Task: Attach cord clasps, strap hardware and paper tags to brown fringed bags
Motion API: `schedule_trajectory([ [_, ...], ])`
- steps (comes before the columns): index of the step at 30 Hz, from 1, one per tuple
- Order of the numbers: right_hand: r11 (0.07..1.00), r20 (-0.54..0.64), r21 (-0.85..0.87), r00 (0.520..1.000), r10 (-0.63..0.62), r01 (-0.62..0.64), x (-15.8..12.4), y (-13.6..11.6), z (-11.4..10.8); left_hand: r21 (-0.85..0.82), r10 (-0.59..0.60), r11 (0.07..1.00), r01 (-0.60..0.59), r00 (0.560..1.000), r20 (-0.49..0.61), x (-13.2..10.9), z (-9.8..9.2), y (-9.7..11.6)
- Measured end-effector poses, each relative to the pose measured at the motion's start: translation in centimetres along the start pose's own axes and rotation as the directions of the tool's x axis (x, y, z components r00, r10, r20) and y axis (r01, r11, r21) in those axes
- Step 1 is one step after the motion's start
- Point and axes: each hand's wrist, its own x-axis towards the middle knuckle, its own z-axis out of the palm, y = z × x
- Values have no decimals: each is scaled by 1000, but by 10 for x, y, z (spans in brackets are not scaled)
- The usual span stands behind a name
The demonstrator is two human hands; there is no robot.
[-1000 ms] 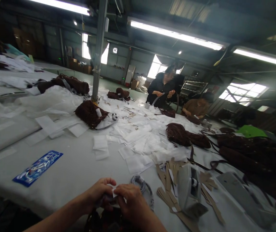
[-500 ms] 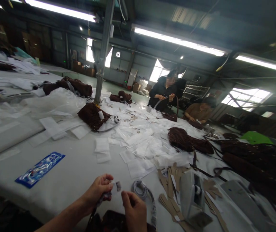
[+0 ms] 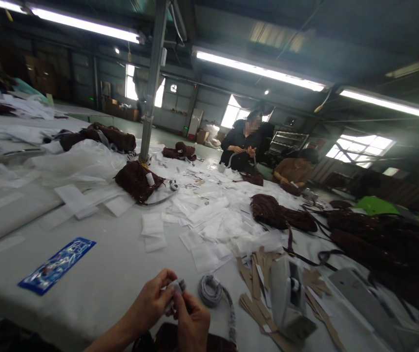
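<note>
Close to the table's near edge, my left hand [image 3: 156,298] is closed on a small piece of thin white wrapping [image 3: 175,289]. A small greyish part shows at its upper end, too small to name. My right hand [image 3: 194,318] meets it, thumb and fingers pinching the same wrapping. Beneath both hands lies a dark brown bag [image 3: 165,337], mostly hidden by them. A strap wrapped in grey [image 3: 210,291] is coiled on the table just right of my hands, its tail running down toward the bag.
A blue printed packet [image 3: 56,266] lies to the left. White sheets [image 3: 209,215] cover the middle. Tan paper strips [image 3: 255,278] surround a grey tape dispenser [image 3: 286,293] at right. Brown bags [image 3: 282,212] lie farther off, a metal post [image 3: 152,83] rises behind, and two people work across the table.
My right hand has moved up and left to join my left hand, and its fingers now pinch the wrapping. The view has shifted slightly.
</note>
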Motion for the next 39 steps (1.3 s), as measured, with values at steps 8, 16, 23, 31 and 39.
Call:
schedule_trajectory([
  [8,996,-3,-8,996,-86,86,0,-9,-7,-52,-55,997,56,998,29,0,-4,2],
  [16,996,43,82,999,18,-22,0,-1,-8,65,-150,988,142,975,161,-4,-9,18],
  [23,996,3,58,998,-65,65,-1,-3,-3,-20,-101,994,105,986,132,-4,-6,1],
  [31,997,54,11,996,-76,76,0,-7,-8,-66,-169,982,177,980,106,-8,-5,5],
  [39,997,83,72,996,-40,34,-9,-10,-4,-34,-146,988,153,978,151,-9,-3,9],
])
